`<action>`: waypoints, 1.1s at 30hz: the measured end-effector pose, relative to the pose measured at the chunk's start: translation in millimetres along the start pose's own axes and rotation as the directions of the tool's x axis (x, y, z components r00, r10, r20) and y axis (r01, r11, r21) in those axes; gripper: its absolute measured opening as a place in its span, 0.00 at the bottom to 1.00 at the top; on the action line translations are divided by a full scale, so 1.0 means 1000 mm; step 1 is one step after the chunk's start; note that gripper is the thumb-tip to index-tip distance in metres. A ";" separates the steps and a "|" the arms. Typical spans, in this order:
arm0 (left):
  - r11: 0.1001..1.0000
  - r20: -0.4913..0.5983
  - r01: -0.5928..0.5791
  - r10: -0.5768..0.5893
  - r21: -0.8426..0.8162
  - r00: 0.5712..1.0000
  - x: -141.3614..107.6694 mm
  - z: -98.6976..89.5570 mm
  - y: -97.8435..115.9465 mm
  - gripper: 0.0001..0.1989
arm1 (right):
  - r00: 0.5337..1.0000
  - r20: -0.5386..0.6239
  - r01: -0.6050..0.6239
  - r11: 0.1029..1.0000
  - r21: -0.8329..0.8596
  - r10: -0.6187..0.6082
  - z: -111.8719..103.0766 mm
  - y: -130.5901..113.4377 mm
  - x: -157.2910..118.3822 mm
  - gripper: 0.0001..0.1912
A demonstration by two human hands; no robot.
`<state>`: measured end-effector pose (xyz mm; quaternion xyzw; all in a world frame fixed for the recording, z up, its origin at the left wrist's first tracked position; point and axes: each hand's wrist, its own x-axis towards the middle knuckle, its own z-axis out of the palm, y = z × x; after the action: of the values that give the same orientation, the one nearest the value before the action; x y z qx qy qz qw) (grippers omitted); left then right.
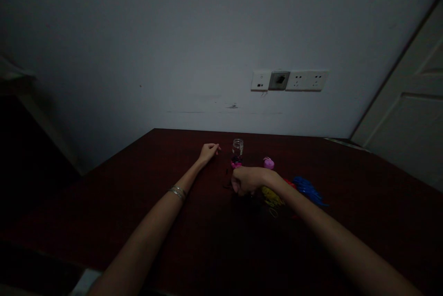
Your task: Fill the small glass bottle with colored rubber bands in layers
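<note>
My left hand (209, 151) rests on the dark red table, left of a clear glass jar (237, 147), its fingers curled together; whether they hold anything is too small to tell. Dark bits and something pink (236, 165) show at the jar's bottom. In front of the jar, my right hand (243, 180) is bent down with its fingers pinched near small dark strands (227, 186) on the table. What it grips is hidden. Yellow strands (272, 196) lie partly beneath my right forearm, with red ones (290, 183) and a blue bundle (309, 190) beyond it.
A small purple-pink object (268, 163) sits right of the jar. Behind the table (138, 166) rises a pale wall with sockets (296, 81). A white door (411, 102) stands at the right. The scene is dim.
</note>
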<state>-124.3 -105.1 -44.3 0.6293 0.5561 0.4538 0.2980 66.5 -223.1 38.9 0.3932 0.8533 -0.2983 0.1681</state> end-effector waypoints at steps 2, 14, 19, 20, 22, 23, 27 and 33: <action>1.000 -0.006 0.005 -0.005 -0.003 1.000 -0.001 0.000 0.001 0.18 | 1.000 -0.010 0.018 0.998 0.059 -0.018 -0.003 -0.001 -0.004 0.10; 1.000 0.000 -0.026 0.026 0.006 1.000 -0.001 0.001 0.002 0.17 | 0.933 -0.342 0.204 0.949 0.242 -0.113 -0.085 0.015 -0.049 0.09; 1.000 0.016 -0.016 0.016 -0.008 1.000 -0.003 0.000 0.004 0.17 | 0.921 -0.388 0.134 0.969 0.208 -0.044 -0.124 0.025 -0.035 0.09; 1.000 0.016 -0.015 0.015 -0.009 1.000 -0.003 0.000 0.004 0.17 | 0.926 -0.376 0.109 0.973 0.205 -0.024 -0.128 0.025 -0.030 0.09; 1.000 0.015 -0.018 0.019 -0.008 1.000 -0.002 0.000 0.002 0.17 | 0.935 -0.356 0.066 0.979 0.194 0.007 -0.134 0.022 -0.022 0.08; 1.000 0.017 -0.025 0.025 -0.008 1.000 -0.002 0.001 0.001 0.17 | 0.936 -0.350 0.047 0.981 0.186 0.021 -0.136 0.020 -0.019 0.08; 0.999 0.019 -0.044 0.045 -0.015 0.999 0.000 0.001 0.000 0.16 | 0.940 -0.333 -0.017 0.987 0.160 0.071 -0.138 0.013 -0.009 0.07; 0.998 0.013 -0.054 0.055 -0.016 0.998 -0.003 0.002 0.002 0.17 | 0.941 -0.316 -0.072 0.985 0.158 0.119 -0.137 0.012 -0.002 0.06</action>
<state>-121.5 -107.9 -43.6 0.6449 0.5333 0.4619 0.2939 70.2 -130.1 140.5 0.4890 0.8254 -0.2818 0.0108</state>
